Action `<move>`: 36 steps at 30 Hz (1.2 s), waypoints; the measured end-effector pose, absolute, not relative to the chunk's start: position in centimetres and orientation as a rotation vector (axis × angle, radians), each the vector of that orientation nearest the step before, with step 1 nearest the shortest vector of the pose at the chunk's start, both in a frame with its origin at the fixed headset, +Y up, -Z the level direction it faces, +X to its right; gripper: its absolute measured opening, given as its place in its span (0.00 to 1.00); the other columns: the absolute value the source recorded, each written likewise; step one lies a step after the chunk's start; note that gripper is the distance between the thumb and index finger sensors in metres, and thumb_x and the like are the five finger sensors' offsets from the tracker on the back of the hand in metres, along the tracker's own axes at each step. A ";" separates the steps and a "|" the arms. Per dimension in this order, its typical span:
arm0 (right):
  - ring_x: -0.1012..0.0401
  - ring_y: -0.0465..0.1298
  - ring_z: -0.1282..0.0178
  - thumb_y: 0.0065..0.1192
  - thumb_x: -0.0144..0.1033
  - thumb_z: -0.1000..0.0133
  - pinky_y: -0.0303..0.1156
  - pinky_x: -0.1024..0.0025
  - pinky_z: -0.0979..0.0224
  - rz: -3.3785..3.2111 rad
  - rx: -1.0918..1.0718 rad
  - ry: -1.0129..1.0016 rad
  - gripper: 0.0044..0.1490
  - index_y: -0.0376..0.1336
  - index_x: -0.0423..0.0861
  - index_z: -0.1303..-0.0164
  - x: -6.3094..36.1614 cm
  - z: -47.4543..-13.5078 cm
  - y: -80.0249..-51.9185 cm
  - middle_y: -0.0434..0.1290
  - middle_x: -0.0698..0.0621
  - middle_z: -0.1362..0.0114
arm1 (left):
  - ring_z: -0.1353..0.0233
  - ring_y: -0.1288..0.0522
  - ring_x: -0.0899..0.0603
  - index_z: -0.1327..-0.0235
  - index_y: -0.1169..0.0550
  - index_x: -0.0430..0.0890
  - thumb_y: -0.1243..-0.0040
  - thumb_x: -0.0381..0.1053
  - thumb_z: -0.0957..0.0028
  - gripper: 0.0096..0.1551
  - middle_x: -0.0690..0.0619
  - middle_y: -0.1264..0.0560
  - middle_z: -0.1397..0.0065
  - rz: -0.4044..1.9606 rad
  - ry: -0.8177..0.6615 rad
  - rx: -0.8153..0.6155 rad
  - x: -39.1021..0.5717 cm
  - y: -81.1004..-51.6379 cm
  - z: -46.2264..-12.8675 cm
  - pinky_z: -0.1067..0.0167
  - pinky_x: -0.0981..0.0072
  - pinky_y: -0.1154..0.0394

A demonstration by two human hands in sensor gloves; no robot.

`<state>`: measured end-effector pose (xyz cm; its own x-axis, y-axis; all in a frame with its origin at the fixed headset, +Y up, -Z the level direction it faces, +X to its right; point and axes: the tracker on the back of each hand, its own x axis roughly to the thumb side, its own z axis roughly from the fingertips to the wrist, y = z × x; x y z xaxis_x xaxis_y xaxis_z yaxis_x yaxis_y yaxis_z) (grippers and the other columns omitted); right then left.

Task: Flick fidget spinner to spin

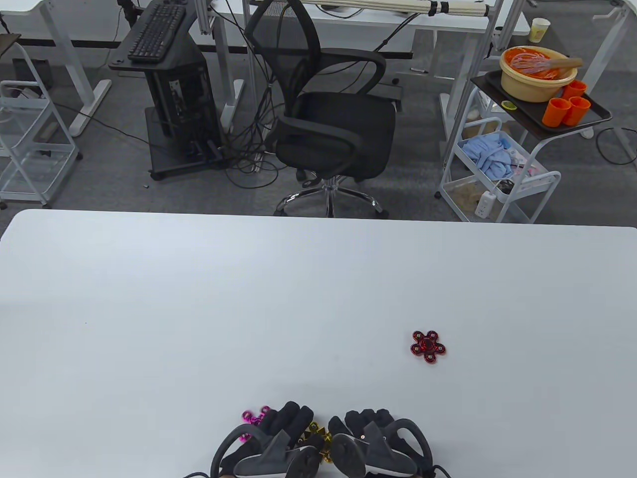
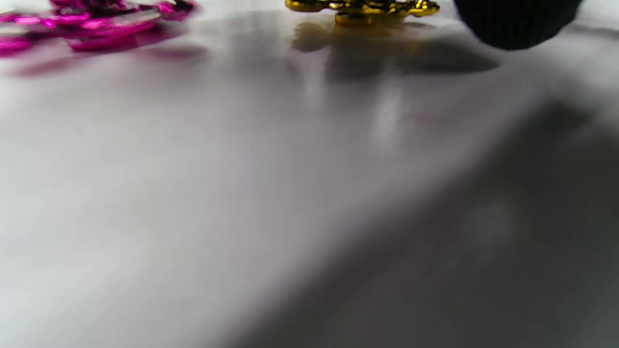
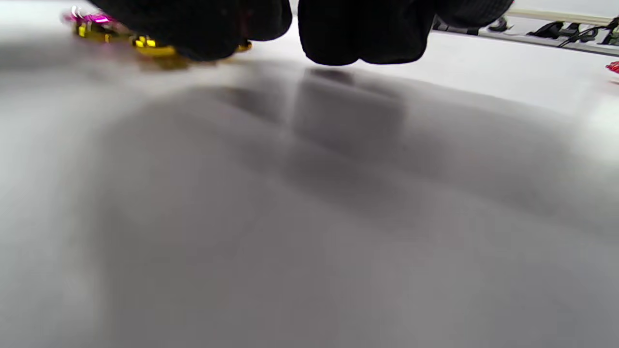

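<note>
Nearest the person, at the front edge of the white worktop [image 1: 149, 308], both gloved hands rest low and close together. The left hand [image 1: 278, 438] lies over a pink spinner [image 1: 254, 418], whose lobes poke out past its fingers. A gold spinner [image 1: 318, 435] sits in the gap between the left hand and the right hand [image 1: 373, 438]. From the table view I cannot tell whether the left hand's fingers pinch anything. In the right wrist view the right hand's fingertips [image 3: 362, 43] hang loosely just above the surface and hold nothing, so it looks relaxed and open, with the gold spinner just beside them. These spinners look like shiny metal: probably small, stiff and fairly heavy for their size, and likely to slide on the smooth surface if struck hard. The sensible hold is a finger pressed on the centre cap, with the other hand flicking an outer lobe sideways. The crowding is the main hindrance, since the two hands and two spinners sit almost touching, and a flick at the gold one could clip the pink one. Farther out to the right, a red spinner [image 1: 428, 347] lies flat and well apart from everything, free to reach. Beyond the worktop stand a black office chair [image 1: 333, 119], a computer stand with a keyboard [image 1: 157, 32], and a trolley [image 1: 502, 169] carrying a mixing bowl [image 1: 537, 74] and orange cups [image 1: 567, 107], none in the way.
</note>
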<state>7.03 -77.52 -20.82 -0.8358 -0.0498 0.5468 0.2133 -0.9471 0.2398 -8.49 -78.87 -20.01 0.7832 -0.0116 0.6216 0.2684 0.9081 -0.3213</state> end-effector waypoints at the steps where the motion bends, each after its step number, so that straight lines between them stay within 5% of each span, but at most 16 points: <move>1: 0.39 0.59 0.29 0.57 0.34 0.46 0.52 0.35 0.24 -2.818 -0.888 -0.513 0.33 0.53 0.47 0.29 7.1 -20.3 -76.4 0.56 0.39 0.25 | 0.22 0.69 0.32 0.30 0.49 0.55 0.49 0.71 0.60 0.48 0.43 0.71 0.22 -0.150 -0.652 -0.413 -8.4 -78.8 -20.0 0.26 0.34 0.60; 2: 0.40 0.61 0.29 0.56 0.36 0.45 0.53 0.36 0.23 -2.827 -0.983 -0.590 0.25 0.62 0.58 0.36 7.4 -19.8 -75.4 0.59 0.41 0.25 | 0.22 0.69 0.32 0.30 0.49 0.55 0.49 0.71 0.60 0.48 0.43 0.71 0.22 -0.154 -0.652 -0.412 -8.4 -78.8 -20.0 0.26 0.34 0.60; 18: 0.38 0.60 0.26 0.54 0.43 0.44 0.53 0.34 0.23 -3.099 -0.732 -0.433 0.32 0.55 0.50 0.29 11.6 -20.0 -74.2 0.58 0.39 0.23 | 0.22 0.69 0.32 0.30 0.58 0.57 0.49 0.71 0.60 0.52 0.43 0.74 0.23 -0.183 -0.675 -0.379 -9.1 -78.0 -19.6 0.26 0.35 0.60; 25: 0.37 0.60 0.26 0.58 0.51 0.47 0.53 0.34 0.23 -3.212 -0.461 -0.255 0.41 0.51 0.46 0.27 16.4 -23.1 -73.9 0.57 0.39 0.22 | 0.22 0.68 0.32 0.30 0.56 0.55 0.49 0.70 0.60 0.52 0.42 0.72 0.22 -0.084 -0.662 -0.235 -10.4 -75.2 -18.8 0.26 0.34 0.60; 36: 0.37 0.59 0.24 0.61 0.54 0.50 0.53 0.34 0.23 -3.158 -0.122 -0.193 0.48 0.47 0.45 0.26 22.0 -30.4 -74.7 0.55 0.40 0.21 | 0.21 0.67 0.32 0.29 0.54 0.54 0.48 0.69 0.59 0.50 0.42 0.70 0.22 -0.104 -0.707 -0.254 -9.4 -75.4 -17.9 0.26 0.34 0.59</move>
<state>22.05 -74.69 -30.45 -0.9967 0.0292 0.0756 -0.0197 -0.9923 0.1225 -9.37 -75.40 -17.86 0.7565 -0.0082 0.6539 0.1795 0.9641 -0.1955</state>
